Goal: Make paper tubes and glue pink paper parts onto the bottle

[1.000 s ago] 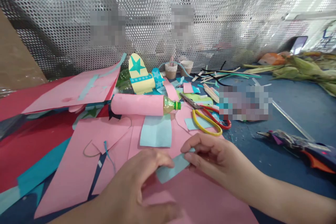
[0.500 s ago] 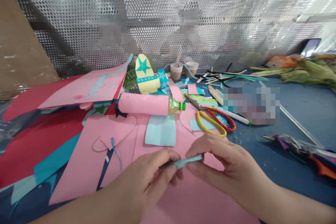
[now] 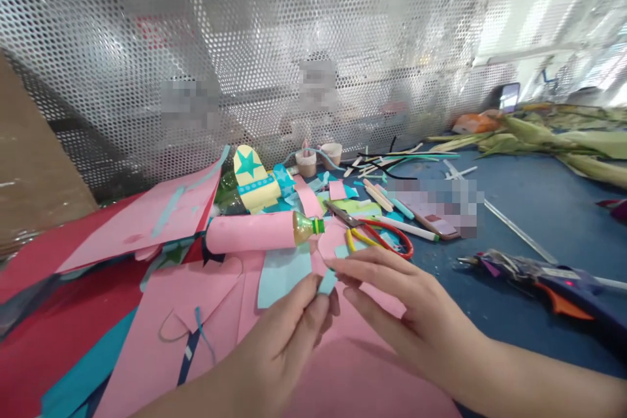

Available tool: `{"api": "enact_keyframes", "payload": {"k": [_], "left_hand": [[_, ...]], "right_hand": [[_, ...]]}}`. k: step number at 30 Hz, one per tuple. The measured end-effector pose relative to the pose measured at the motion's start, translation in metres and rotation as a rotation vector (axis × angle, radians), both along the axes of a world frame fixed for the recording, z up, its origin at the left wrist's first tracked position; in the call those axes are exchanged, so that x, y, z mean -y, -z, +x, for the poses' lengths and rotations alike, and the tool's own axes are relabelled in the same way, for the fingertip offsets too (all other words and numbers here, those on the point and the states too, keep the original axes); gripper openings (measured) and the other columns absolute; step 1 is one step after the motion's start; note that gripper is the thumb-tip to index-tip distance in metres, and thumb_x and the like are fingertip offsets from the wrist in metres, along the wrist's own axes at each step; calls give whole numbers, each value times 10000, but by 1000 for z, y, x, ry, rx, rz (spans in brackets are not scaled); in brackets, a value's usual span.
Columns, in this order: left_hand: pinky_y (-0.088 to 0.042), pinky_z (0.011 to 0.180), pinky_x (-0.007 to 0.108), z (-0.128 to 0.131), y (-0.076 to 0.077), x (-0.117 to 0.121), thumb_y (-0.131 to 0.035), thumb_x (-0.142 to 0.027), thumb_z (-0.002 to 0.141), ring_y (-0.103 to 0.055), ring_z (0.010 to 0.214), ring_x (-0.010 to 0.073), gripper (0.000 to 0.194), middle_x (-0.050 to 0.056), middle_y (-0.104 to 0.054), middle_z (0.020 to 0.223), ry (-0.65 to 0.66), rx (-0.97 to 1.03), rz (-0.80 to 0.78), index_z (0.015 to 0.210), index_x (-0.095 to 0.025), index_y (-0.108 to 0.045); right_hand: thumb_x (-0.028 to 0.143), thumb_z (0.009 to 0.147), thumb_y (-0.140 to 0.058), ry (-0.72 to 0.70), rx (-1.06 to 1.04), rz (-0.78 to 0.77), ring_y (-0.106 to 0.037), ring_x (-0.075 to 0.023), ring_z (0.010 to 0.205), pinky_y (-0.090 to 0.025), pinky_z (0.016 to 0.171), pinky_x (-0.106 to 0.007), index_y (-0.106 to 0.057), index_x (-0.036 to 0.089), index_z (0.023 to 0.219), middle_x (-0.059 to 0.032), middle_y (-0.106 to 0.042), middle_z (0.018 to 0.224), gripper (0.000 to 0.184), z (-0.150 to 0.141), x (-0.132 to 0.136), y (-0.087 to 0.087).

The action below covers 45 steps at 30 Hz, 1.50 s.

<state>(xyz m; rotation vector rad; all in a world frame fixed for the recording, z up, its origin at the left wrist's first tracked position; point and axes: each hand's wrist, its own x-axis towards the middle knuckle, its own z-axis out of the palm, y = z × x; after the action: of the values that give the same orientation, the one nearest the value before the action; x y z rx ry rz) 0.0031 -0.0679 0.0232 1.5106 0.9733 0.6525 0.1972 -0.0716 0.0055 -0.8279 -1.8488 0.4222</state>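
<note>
head view: thin as it looks, the blue slip (image 3: 327,282) likely handles best with a light, steady pinch and its edges kept even, so it neither creases askew nor slips. the left hand (image 3: 289,333) pinches it between thumb and fingers, on the wearer's side of the bottle (image 3: 255,233), its end poking above the thumb. the right hand (image 3: 411,300) is spread beside it; contact is unclear.

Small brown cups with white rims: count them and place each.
2. One small white-rimmed brown cup stands near the perforated metal screen, pinkish sticks inside; another cup stands to its right. Others may be hidden.
</note>
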Motion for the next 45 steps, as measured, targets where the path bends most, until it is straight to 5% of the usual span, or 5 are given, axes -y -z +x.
{"api": "enact_keyframes", "payload": {"k": [10, 17, 22, 26, 45], "left_hand": [[-438, 985, 348, -1, 10, 4, -602, -645, 801, -557, 1109, 229, 593, 88, -617, 1185, -135, 134, -298, 1266, -278, -584], [-359, 577, 225, 6, 21, 0, -724, -620, 699, -402, 604, 90, 454, -31, -488, 678, -90, 295, -419, 831, -194, -641], [-374, 598, 216, 15, 16, -2, -826, -523, 636, -433, 624, 86, 440, -44, -508, 664, -149, 410, -562, 839, -190, -621], [-453, 701, 262, 22, 7, -2, -849, -454, 632, -578, 744, 138, 419, -1, -625, 763, -213, 477, -552, 859, -192, -613], [-504, 848, 372, 24, 6, 5, -740, -427, 774, -683, 928, 241, 294, 46, -716, 784, -88, 501, -572, 832, -179, -593]], "right_hand": [[102, 917, -476, 25, 208, 77, -654, -128, 961, -551, 843, -243, -494, 286, 1341, -51, -650, 1078, 462, 3, 0, 3], [281, 904, -581, 77, 297, 64, -666, -184, 990, -579, 837, -306, -531, 232, 1276, -79, -670, 1090, 378, 2, -3, 2], [478, 711, -771, 195, 390, 136, -582, -300, 1178, -573, 886, -405, -369, 130, 1410, -179, -597, 1281, 879, -3, 1, 7], [480, 595, -849, 135, 476, 141, -580, -318, 1183, -552, 934, -415, -410, 88, 1370, -200, -569, 1329, 972, -7, 0, 11], [407, 810, -714, 45, 419, 112, -531, -276, 1255, -507, 1003, -403, -407, 122, 1364, -213, -545, 1337, 695, -5, 3, 10]]}}
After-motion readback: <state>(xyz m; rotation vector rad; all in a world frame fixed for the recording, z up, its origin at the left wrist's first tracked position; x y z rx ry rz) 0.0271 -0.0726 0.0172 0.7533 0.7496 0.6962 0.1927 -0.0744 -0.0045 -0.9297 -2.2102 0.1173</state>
